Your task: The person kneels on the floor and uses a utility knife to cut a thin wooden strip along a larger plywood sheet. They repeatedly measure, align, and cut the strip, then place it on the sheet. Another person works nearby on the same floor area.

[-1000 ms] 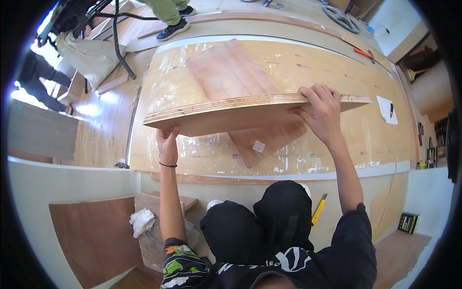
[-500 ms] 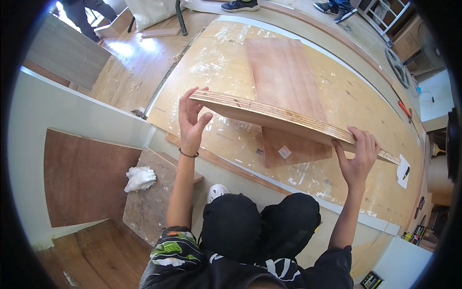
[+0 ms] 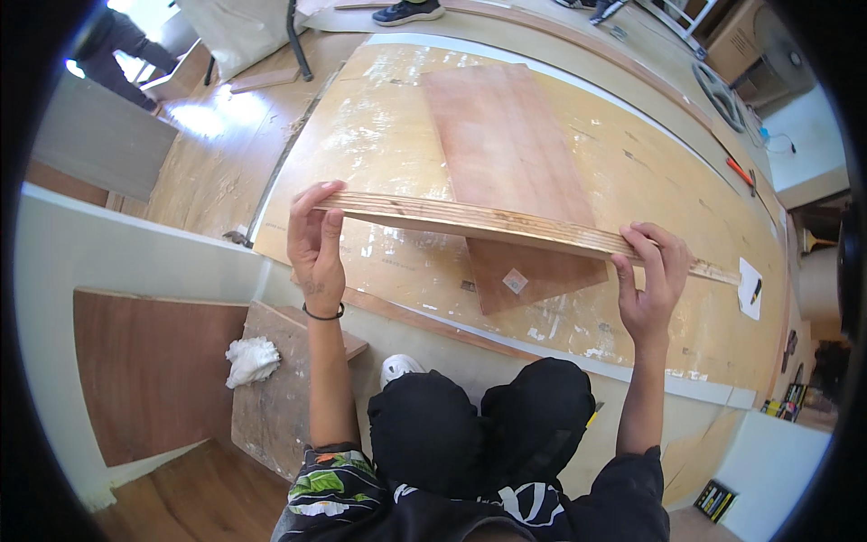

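The left hand (image 3: 316, 239) has the left end of a plywood panel (image 3: 488, 221) between its thumb and fingers, the fingers bent over the top edge. The right hand (image 3: 652, 271) grips the same panel nearer its other end, fingers over the layered edge and thumb on the near side, and a stretch of panel runs on past that hand to its right. The panel spans the gap between both hands, layered edge facing up, sloping slightly down toward the right hand in view. Beyond and beneath it, between the hands, a reddish board (image 3: 515, 135) lies on a large yellowish sheet (image 3: 686, 208); a pale square label (image 3: 515, 281) sits on the board's near part, left of the right hand. Right of the right hand is a white paper (image 3: 749, 303), with a red-handled hammer (image 3: 739, 172) farther off. Nearer the body than the left hand, and to its left, lies a crumpled white cloth (image 3: 253, 361).
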A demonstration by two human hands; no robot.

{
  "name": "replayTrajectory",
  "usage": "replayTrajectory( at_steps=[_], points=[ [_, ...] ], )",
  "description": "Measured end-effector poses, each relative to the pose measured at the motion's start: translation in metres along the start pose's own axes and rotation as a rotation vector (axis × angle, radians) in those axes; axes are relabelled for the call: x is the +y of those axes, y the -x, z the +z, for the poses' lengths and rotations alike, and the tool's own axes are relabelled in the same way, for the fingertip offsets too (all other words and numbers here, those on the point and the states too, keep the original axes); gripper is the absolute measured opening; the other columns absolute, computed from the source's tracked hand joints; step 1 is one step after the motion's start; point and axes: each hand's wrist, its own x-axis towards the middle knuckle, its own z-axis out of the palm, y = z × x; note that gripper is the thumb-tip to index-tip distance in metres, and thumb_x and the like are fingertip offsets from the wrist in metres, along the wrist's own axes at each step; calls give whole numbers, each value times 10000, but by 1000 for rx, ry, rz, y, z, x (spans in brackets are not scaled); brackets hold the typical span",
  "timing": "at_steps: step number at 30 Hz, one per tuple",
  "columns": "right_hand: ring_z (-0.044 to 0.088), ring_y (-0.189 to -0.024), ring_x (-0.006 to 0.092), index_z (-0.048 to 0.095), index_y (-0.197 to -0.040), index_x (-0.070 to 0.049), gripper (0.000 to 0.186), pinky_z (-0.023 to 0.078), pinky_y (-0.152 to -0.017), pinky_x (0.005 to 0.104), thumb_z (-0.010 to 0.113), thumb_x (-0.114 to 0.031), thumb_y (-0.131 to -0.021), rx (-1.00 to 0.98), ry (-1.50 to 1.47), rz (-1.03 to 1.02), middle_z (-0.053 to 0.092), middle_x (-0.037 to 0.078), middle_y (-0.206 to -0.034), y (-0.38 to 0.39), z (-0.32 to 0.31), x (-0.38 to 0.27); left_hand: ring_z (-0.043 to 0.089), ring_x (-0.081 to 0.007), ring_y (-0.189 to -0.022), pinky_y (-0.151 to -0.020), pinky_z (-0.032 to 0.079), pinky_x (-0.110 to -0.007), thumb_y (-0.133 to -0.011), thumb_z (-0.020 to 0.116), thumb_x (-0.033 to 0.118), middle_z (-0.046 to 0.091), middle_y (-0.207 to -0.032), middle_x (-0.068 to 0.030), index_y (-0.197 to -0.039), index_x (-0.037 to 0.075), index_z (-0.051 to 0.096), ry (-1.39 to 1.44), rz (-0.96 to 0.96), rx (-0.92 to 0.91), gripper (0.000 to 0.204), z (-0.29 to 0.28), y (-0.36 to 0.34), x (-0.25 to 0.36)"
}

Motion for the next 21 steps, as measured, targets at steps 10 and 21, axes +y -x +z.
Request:
replayTrajectory(
  at_steps=[10,21],
  points=[
    [566,-911,237,735,-1024,-114,273,452,-791,378,811,-110,-761,158,6,-35,614,34,-978,-21,25,11,584,-239,-1215,-1082,351,-456,-857,745,262,668,-1233,-24,-1233,149,692,-749,585,-296,396,83,-7,52],
    [590,-991,251,703,-1091,-100,262,460,-873,397,757,-133,-837,226,130,-42,640,50,-1054,-20,35,39,636,-165,-885,-888,383,-327,-858,732,250,721,-1003,21,-1120,178,745,-589,610,-356,272,164,-35,46]
  ],
)
